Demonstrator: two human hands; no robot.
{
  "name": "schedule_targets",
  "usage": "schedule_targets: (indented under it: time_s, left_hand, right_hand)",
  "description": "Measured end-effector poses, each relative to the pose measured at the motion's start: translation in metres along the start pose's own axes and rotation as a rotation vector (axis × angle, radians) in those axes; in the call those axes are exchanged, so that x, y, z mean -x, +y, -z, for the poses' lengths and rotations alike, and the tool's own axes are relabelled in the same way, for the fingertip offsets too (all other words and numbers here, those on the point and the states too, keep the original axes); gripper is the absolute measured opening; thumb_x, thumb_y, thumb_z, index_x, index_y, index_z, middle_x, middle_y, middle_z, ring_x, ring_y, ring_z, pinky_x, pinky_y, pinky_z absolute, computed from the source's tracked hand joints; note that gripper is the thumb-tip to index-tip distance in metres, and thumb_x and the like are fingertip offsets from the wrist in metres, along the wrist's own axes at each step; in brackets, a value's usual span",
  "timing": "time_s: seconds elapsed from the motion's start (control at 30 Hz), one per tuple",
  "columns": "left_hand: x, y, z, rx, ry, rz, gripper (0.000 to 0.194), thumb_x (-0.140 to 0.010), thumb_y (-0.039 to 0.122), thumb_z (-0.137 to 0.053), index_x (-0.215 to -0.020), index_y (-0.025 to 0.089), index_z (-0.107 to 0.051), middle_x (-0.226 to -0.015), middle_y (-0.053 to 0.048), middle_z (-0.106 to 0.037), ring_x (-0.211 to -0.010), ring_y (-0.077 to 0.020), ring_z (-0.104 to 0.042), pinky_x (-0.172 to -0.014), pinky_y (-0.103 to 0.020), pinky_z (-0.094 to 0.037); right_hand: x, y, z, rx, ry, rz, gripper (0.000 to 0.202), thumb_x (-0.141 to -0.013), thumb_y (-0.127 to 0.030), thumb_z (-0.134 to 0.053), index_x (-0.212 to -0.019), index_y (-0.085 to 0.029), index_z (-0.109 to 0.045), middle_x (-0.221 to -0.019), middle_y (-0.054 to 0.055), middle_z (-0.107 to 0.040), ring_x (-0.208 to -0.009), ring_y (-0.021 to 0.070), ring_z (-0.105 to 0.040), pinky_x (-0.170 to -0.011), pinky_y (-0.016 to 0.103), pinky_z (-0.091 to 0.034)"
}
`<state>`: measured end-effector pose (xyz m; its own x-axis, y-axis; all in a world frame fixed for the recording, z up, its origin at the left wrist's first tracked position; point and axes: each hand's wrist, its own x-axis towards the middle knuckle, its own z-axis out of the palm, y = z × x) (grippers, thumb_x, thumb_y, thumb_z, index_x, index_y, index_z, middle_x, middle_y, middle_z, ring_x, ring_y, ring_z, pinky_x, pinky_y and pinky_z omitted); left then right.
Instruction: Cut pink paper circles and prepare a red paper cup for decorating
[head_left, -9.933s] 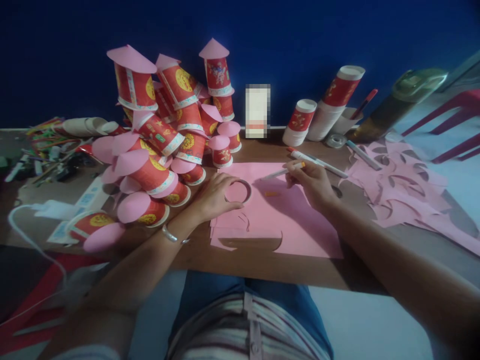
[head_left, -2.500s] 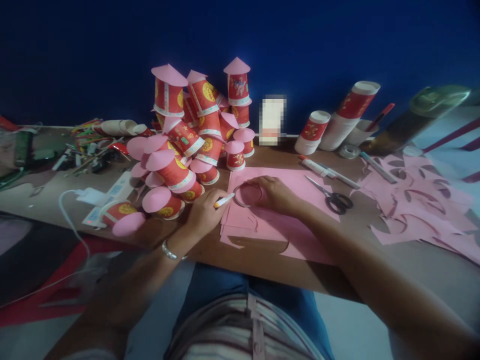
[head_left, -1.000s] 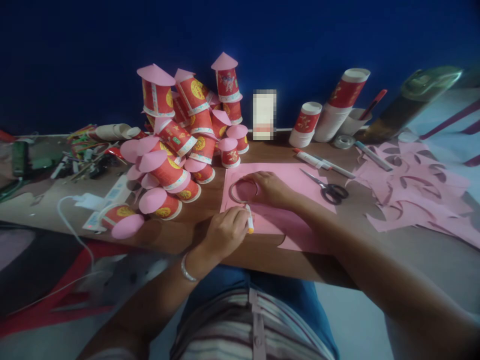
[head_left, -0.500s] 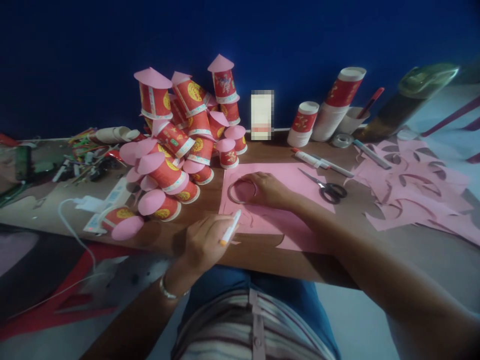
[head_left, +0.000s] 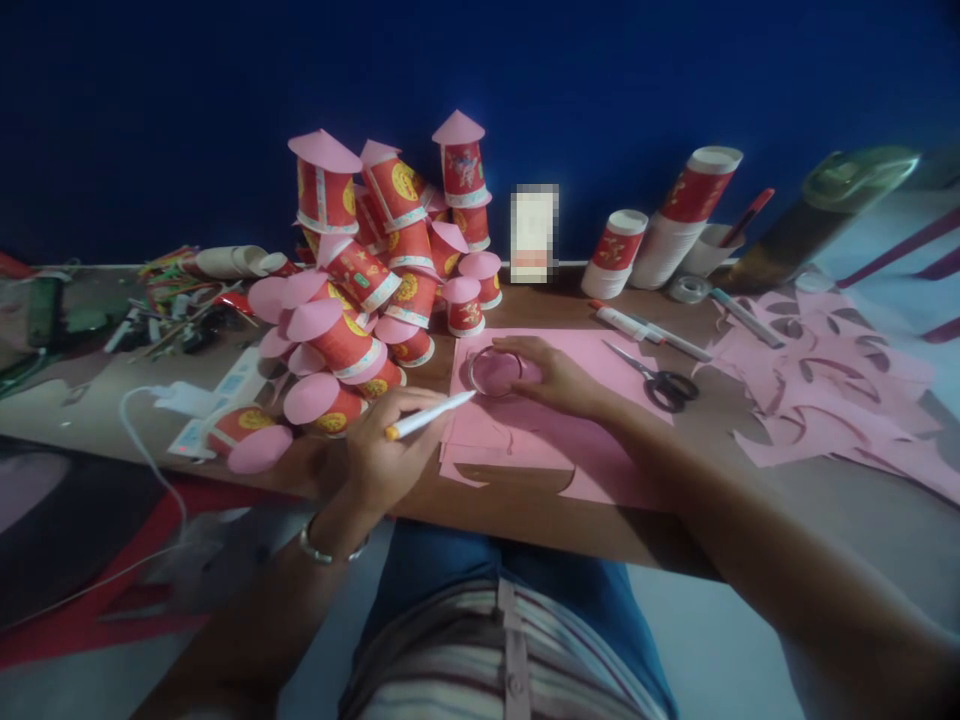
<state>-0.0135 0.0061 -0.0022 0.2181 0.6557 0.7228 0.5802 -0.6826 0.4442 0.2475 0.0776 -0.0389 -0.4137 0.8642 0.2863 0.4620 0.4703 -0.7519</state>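
Note:
Pink paper sheets [head_left: 540, 440] lie on the wooden table in front of me. A round, clear ring-like object [head_left: 496, 374] rests on the upper left part of the paper. My right hand [head_left: 551, 375] grips it from the right side, fingers curved over its rim. A white marker [head_left: 429, 416] with an orange end is held in my left hand [head_left: 390, 445]. Its tip points right and touches or nearly touches the lower left rim of the round object. Black-handled scissors [head_left: 670, 390] lie open on the paper's right edge.
Red paper cups with pink cone tops [head_left: 337, 345] are piled at the left. Behind stand stacked cups [head_left: 613, 255], a tape roll [head_left: 688, 288] and markers [head_left: 649, 330]. Pink scraps [head_left: 840, 370] cover the right. A white power strip [head_left: 225, 400] lies left.
My left hand has shifted left and turned the marker, so its tip now points right at the rim. The round object and my right hand have moved slightly up and right.

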Motion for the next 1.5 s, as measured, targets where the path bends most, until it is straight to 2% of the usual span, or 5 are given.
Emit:
schedule_targets:
  time_s: [0.37,0.73,0.87,1.13,1.5]
  left_hand:
    - [-0.043,-0.003,-0.020,0.142,-0.073,0.024,0.010,-0.090,0.026,-0.075,-0.090,0.019,-0.069,-0.088,-0.002,-0.077,-0.080,-0.0139,-0.072,-0.075,-0.028,-0.057]
    - [-0.065,0.019,-0.056,0.415,-0.314,-0.021,0.014,-0.090,0.027,-0.076,-0.101,0.021,-0.069,-0.095,-0.001,-0.075,-0.080,-0.0126,-0.068,-0.070,-0.025,-0.055]
    - [-0.073,-0.008,-0.063,0.345,-0.455,0.048,0.066,-0.080,0.035,-0.084,-0.138,0.023,-0.055,-0.132,-0.011,-0.068,-0.106,-0.0209,-0.070,-0.083,-0.032,-0.059]
    - [-0.061,-0.057,-0.082,-0.116,-0.759,-0.019,0.073,-0.073,0.042,-0.084,-0.137,0.017,-0.059,-0.144,-0.017,-0.061,-0.137,-0.0371,-0.054,-0.113,-0.055,-0.047]
    - [-0.091,-0.055,-0.058,0.674,-0.478,0.371,0.045,-0.086,0.040,-0.072,-0.125,0.020,-0.064,-0.128,-0.014,-0.069,-0.113,-0.0242,-0.067,-0.091,-0.038,-0.058]
  right_hand:
    - [0.011,-0.013,0.019,0.040,0.241,0.000,0.036,-0.092,-0.031,-0.071,-0.127,-0.021,-0.072,-0.128,0.013,-0.066,-0.102,0.0245,-0.070,-0.087,0.041,-0.061]
    - [0.039,-0.075,0.030,0.546,0.201,0.055,0.021,-0.098,-0.027,-0.056,-0.093,-0.020,-0.074,-0.083,0.008,-0.070,-0.072,0.0192,-0.064,-0.064,0.030,-0.047]
    - [0.045,-0.055,0.046,0.318,0.454,-0.060,0.019,-0.096,-0.038,-0.062,-0.090,-0.023,-0.073,-0.085,0.006,-0.074,-0.068,0.0181,-0.065,-0.065,0.032,-0.053]
    - [0.058,-0.018,0.064,-0.330,0.597,-0.281,0.028,-0.086,-0.048,-0.076,-0.093,-0.021,-0.071,-0.077,0.002,-0.072,-0.058,0.0127,-0.063,-0.049,0.024,-0.051]
    - [0.066,0.006,0.064,-0.541,0.792,-0.246,0.030,-0.084,-0.051,-0.077,-0.090,-0.023,-0.071,-0.064,-0.003,-0.061,-0.054,0.0121,-0.057,-0.051,0.026,-0.052]
